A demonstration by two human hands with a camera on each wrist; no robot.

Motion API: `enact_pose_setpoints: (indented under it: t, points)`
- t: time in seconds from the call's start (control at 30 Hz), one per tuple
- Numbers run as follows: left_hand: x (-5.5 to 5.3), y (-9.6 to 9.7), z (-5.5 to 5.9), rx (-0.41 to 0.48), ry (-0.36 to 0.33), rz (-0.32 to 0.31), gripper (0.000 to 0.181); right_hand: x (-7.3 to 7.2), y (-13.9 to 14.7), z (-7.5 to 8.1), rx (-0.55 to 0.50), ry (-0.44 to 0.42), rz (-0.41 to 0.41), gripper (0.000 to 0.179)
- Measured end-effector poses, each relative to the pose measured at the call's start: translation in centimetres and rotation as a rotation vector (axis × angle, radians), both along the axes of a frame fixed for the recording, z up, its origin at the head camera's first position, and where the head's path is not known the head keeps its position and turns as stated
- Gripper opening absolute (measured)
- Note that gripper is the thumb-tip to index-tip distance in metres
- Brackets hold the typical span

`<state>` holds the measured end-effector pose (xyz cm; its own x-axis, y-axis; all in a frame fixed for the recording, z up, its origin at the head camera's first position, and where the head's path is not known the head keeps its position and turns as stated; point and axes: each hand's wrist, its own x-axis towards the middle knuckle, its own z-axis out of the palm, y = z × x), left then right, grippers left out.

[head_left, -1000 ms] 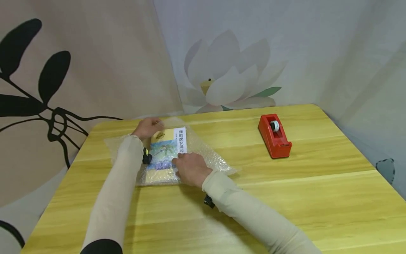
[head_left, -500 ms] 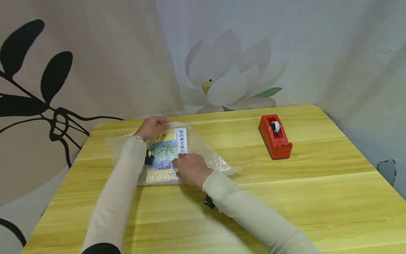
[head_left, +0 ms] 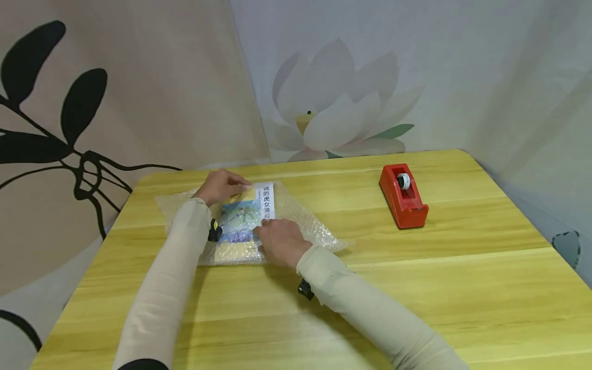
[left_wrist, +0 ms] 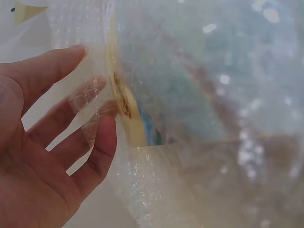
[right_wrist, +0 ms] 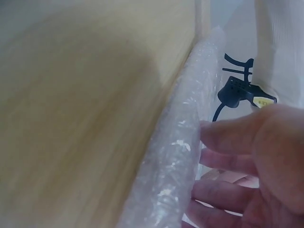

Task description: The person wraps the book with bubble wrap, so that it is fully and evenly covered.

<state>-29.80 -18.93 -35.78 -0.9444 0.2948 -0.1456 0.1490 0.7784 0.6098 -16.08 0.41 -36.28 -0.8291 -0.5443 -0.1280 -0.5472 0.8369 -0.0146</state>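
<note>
A book (head_left: 241, 216) with a blue-and-yellow illustrated cover and a white title strip lies on a sheet of clear bubble wrap (head_left: 311, 222). Some wrap covers its lower part. My left hand (head_left: 223, 186) is over the book's upper left corner. In the left wrist view, the left hand (left_wrist: 52, 114) has loosely bent fingers at the wrap's edge, some seen through the film. My right hand (head_left: 282, 241) rests on the book's lower right side. Seen from the right wrist, the right hand's fingers (right_wrist: 223, 194) touch the wrapped edge (right_wrist: 166, 161).
A red tape dispenser (head_left: 403, 196) with a roll of tape stands at the right of the wooden table (head_left: 462, 298). Behind the table hangs a curtain (head_left: 351, 97) printed with a flower and dark leaves.
My left hand has moved slightly right along the book's top, and the wrap's raised upper edge has come down there. The right hand has stayed in place on the book.
</note>
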Motion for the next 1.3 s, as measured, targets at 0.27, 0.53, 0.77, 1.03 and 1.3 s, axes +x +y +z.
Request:
enact_pose_setpoints:
  t: [0.27,0.53,0.77,1.03,1.3]
  points:
    - [0.3,0.4,-0.2,-0.024,0.004,-0.007,0.020,0.0,0.1,0.4,0.032,-0.007,0.008,0.039]
    - [0.7,0.2,-0.2,-0.061,0.015,-0.054,0.016,0.1,0.1,0.3,0.062,-0.015,0.024,0.043]
    - [0.6,-0.7,0.1,-0.179,0.021,-0.246,0.031,0.1,0.2,0.3,0.066,-0.011,0.062,0.045]
    - [1.0,-1.2,0.1,-0.157,-0.106,-0.299,0.053,-0.6,0.3,1.1,0.028,-0.090,0.074,0.038]
    - [1.0,-1.1,0.1,-0.167,-0.069,-0.287,0.051,-1.6,0.1,0.9,-0.035,-0.058,0.054,0.050]
